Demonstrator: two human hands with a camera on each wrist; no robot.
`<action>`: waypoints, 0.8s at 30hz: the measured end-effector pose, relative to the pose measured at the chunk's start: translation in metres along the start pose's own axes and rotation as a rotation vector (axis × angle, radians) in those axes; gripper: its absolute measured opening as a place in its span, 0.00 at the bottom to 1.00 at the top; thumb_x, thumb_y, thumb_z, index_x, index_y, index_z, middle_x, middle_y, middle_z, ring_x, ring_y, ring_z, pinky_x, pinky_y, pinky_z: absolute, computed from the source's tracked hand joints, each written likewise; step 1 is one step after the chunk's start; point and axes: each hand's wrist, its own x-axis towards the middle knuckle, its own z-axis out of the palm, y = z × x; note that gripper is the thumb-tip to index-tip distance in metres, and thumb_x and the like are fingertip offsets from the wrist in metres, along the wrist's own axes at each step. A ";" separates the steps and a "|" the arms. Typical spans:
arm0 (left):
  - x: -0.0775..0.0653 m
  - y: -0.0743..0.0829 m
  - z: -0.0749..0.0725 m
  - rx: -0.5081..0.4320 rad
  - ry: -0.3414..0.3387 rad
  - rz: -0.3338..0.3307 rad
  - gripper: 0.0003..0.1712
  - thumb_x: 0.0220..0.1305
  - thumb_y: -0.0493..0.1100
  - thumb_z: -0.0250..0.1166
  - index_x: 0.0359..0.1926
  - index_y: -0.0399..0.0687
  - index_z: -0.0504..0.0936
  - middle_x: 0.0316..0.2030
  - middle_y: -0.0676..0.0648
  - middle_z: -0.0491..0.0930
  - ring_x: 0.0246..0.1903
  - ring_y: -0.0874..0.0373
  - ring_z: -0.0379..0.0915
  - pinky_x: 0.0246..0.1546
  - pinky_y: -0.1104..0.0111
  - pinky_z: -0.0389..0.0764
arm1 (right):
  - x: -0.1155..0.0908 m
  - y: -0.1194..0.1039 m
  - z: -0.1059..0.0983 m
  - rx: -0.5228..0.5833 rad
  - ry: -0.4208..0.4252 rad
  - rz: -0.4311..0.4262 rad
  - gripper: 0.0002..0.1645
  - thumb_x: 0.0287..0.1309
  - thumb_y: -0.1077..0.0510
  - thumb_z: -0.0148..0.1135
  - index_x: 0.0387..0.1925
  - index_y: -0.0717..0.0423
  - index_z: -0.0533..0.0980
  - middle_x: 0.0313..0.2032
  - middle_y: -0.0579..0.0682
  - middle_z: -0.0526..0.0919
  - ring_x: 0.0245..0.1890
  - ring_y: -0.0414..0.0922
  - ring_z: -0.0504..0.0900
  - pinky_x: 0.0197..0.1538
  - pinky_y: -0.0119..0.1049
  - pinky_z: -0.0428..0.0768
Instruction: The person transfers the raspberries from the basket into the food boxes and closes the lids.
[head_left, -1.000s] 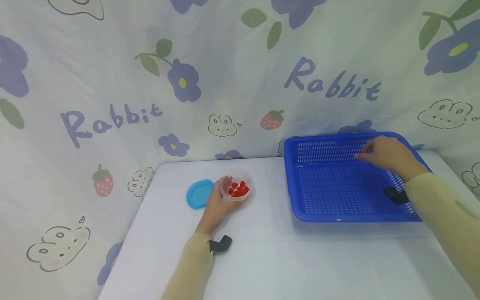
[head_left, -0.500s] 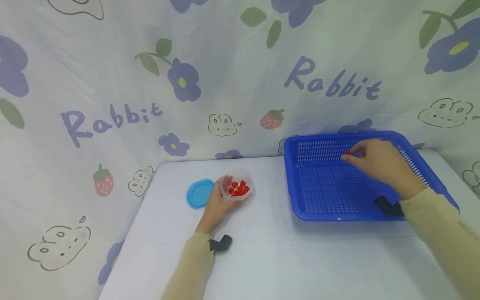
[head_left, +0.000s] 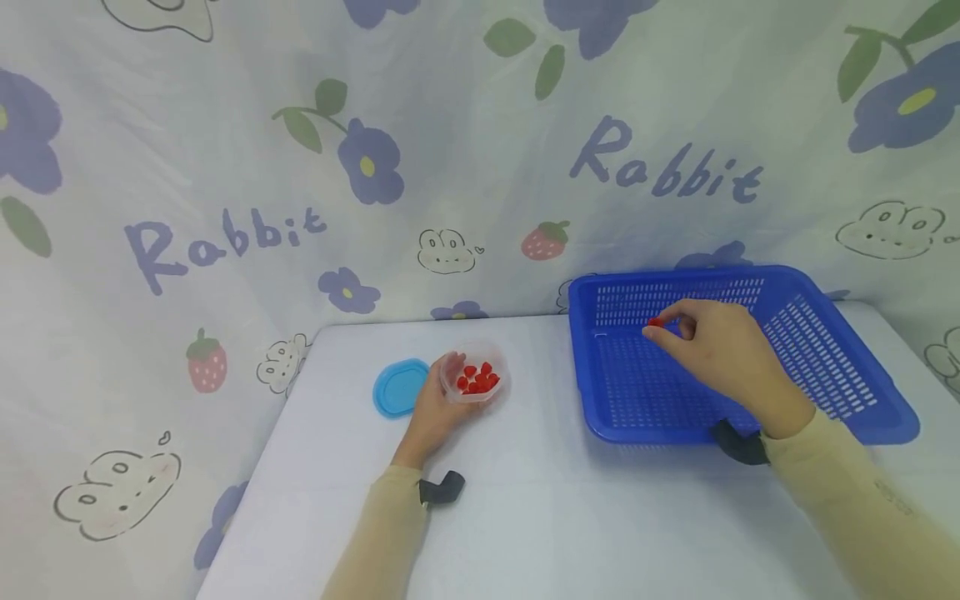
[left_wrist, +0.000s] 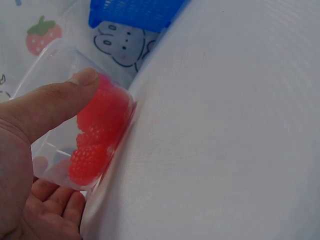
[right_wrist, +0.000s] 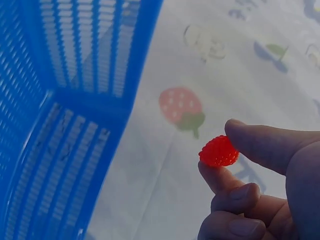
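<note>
My right hand [head_left: 712, 350] pinches a red raspberry [right_wrist: 219, 151] between thumb and fingertip, held over the left part of the blue basket [head_left: 637, 433]. The raspberry's bumpy surface shows clearly in the right wrist view. On the left of the table, my left hand [head_left: 437, 417] grips a small clear plastic container [head_left: 495, 354], fingers and thumb round its sides. Several red raspberries [left_wrist: 90, 162] lie in the bottom of that container, seen through its wall in the left wrist view. The container stands upright on the table.
A light blue lid [head_left: 400, 388] lies on the white table [head_left: 525, 517], just left of the container. Behind the table hangs a patterned curtain [head_left: 465, 150]. The basket has raised slatted walls and stands at the back right.
My right hand has moved left across the basket from its right side, carrying the raspberry, which has come into clearer sight. The left hand and container have stayed still.
</note>
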 end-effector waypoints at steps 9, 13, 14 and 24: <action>0.000 0.000 0.000 0.007 0.004 0.003 0.55 0.35 0.65 0.74 0.65 0.70 0.56 0.60 0.66 0.65 0.63 0.62 0.57 0.56 0.54 0.70 | -0.006 -0.023 0.025 0.050 0.029 -0.060 0.20 0.54 0.40 0.62 0.34 0.53 0.80 0.14 0.44 0.63 0.12 0.40 0.58 0.15 0.32 0.55; -0.001 0.000 0.000 0.008 0.003 -0.001 0.55 0.36 0.65 0.74 0.66 0.69 0.56 0.60 0.66 0.65 0.63 0.62 0.57 0.56 0.54 0.70 | -0.008 -0.035 0.035 0.077 0.029 -0.062 0.16 0.53 0.43 0.65 0.33 0.51 0.80 0.15 0.43 0.63 0.13 0.39 0.58 0.16 0.32 0.55; -0.001 0.000 0.000 0.007 0.003 -0.003 0.55 0.36 0.65 0.74 0.66 0.69 0.56 0.60 0.66 0.65 0.63 0.62 0.57 0.56 0.55 0.70 | -0.009 -0.038 0.037 0.080 0.032 -0.064 0.15 0.52 0.44 0.65 0.33 0.51 0.80 0.15 0.43 0.63 0.13 0.39 0.59 0.16 0.32 0.55; -0.002 0.003 0.000 0.010 0.003 0.000 0.54 0.37 0.63 0.74 0.66 0.69 0.56 0.61 0.64 0.65 0.63 0.63 0.57 0.56 0.54 0.70 | -0.010 -0.066 0.058 0.152 0.049 -0.066 0.13 0.51 0.47 0.67 0.32 0.51 0.81 0.16 0.42 0.64 0.14 0.38 0.60 0.16 0.30 0.56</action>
